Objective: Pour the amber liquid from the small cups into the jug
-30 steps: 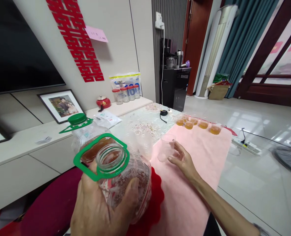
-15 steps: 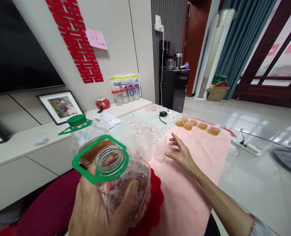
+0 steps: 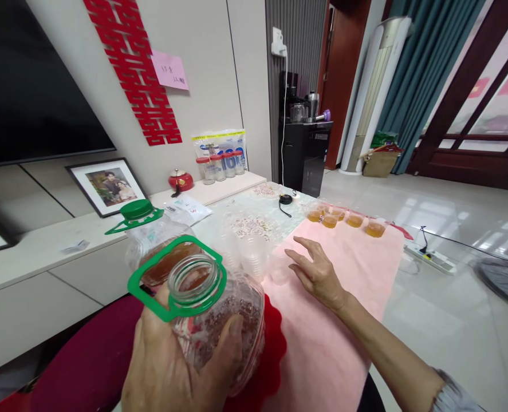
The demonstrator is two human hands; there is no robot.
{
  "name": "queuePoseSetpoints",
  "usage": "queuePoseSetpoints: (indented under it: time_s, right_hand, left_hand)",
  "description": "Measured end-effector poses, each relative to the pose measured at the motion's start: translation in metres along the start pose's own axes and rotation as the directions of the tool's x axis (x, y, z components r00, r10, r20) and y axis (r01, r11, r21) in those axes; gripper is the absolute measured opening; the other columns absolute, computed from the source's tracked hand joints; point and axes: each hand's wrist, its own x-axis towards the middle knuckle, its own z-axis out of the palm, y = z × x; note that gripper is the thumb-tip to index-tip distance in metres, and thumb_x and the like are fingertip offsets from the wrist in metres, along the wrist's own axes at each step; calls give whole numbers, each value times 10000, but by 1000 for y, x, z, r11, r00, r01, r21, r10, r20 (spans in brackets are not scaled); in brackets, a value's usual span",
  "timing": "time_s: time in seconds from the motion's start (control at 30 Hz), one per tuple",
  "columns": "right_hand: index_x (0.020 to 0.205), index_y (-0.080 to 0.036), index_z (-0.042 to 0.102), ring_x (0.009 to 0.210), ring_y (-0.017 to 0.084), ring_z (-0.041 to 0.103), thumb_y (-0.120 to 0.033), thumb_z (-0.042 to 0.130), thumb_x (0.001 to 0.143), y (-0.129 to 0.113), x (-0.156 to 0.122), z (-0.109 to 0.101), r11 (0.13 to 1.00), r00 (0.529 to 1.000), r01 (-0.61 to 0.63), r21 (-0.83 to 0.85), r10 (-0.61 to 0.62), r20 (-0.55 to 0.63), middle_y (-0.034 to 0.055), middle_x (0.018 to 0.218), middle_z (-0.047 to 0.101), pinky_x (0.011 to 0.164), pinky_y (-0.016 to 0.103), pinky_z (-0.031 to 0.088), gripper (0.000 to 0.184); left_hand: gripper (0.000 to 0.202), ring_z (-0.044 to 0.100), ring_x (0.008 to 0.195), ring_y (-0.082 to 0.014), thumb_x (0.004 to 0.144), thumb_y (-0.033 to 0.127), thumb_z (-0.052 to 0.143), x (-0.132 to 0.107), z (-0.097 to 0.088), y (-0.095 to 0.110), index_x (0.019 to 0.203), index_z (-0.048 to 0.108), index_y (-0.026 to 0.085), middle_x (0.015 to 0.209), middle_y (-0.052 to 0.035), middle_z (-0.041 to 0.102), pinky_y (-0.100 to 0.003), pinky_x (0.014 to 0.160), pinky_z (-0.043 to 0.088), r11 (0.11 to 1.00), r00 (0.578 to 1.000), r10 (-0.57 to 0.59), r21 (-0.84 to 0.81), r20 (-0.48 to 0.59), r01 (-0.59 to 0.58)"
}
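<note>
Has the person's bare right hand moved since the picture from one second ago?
Yes, slightly left: the bare right hand was just right of the round black tape measure; now it reaches directly below it in the view.

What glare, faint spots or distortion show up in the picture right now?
In the head view, the glossy floor glares, the bottle glints, and the clear cup beside the right hand nearly fades into the pink cloth; also in the head view, the television and window frame slant, probably from wide-angle stretch.
</note>
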Motion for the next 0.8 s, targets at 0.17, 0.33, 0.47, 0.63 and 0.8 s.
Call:
queuePoseSetpoints:
  time_s: [0.17,0.33,0.47,0.63,0.8]
  right_hand:
    - [1121,-214,722,1261,338,588,-136,604,946,-6,13,-3,996,998,70,-54,-70,5,194,1350,629,976,587,566,225]
    - [1031,-217,733,1233,320,604,-91,542,958,-5,20,-2,995,994,90,-53,-87,61,173,1286,663,984,574,558,240]
    - [1214,-243,693,1258,320,594,-130,562,964,0,16,-1,1000,993,27,-13,-25,115,174,1347,636,984,554,570,304]
    - [1583,-243,361,1427,381,471,-404,763,889,7,15,5,991,978,-133,36,125,166,214,1549,499,1116,643,467,818]
    - [1575,-225,390,1364,368,564,-508,768,861,9,23,15,963,931,-258,83,224,288,197,1503,573,1109,601,480,856]
  left_hand:
    - [838,592,1202,-395,708,808,589,0,0,-4,1376,528,307,1279,-120,582,-655,986,515,998,998,-55,11,28,54]
    - [856,612,1146,-386,660,826,623,0,1,-6,1324,549,291,1176,-112,603,-666,987,512,996,995,-87,-9,41,88]
    - [865,598,1189,-391,655,825,620,1,1,-4,1352,518,323,1275,-104,594,-689,1011,494,997,997,-75,-24,11,75]
    - [839,601,1183,-399,678,838,582,2,0,-2,1311,536,290,1317,-128,577,-685,1004,498,998,998,-59,-10,23,59]
    - [923,610,1172,-407,628,826,643,1,2,-6,1346,523,257,1205,-131,604,-678,1022,496,990,990,-139,-7,34,139]
